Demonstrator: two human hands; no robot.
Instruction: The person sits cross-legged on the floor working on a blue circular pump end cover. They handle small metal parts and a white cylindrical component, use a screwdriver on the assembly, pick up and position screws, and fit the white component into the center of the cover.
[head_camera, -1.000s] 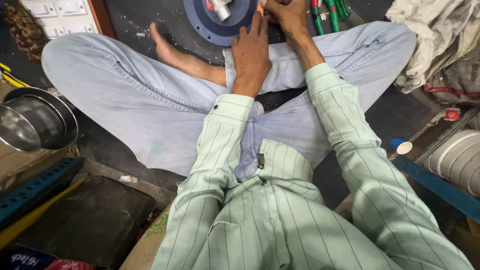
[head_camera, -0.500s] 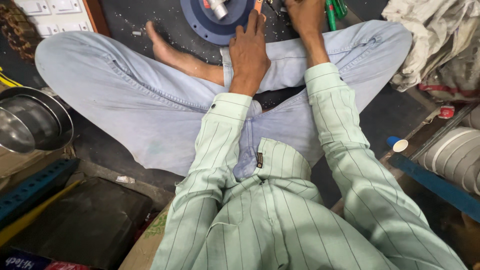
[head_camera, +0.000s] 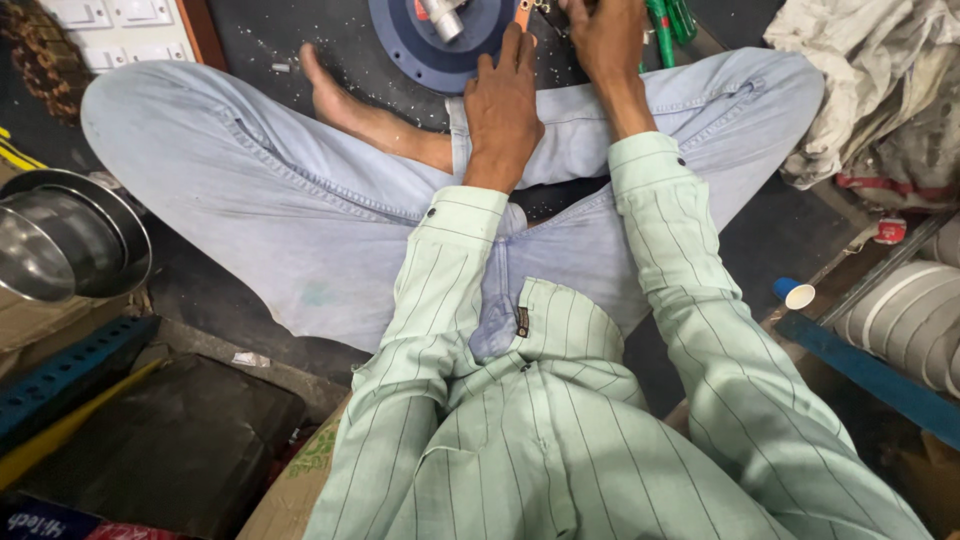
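Sitting cross-legged on the dark floor (head_camera: 300, 50), the person keeps the blue round disc (head_camera: 420, 55) just past the ankles. The left hand (head_camera: 505, 105) lies flat, fingers stretched toward the disc's rim, gripping nothing. The right hand (head_camera: 605, 35) curls at the frame's edge; whether it grips something I cannot tell. Green-handled tools (head_camera: 668, 22) lie just beside it.

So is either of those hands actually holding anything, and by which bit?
The left hand lies flat on the leg, fingertips by the blue round disc, holding nothing. The right hand is closed at the frame's top edge; what it holds cannot be told.
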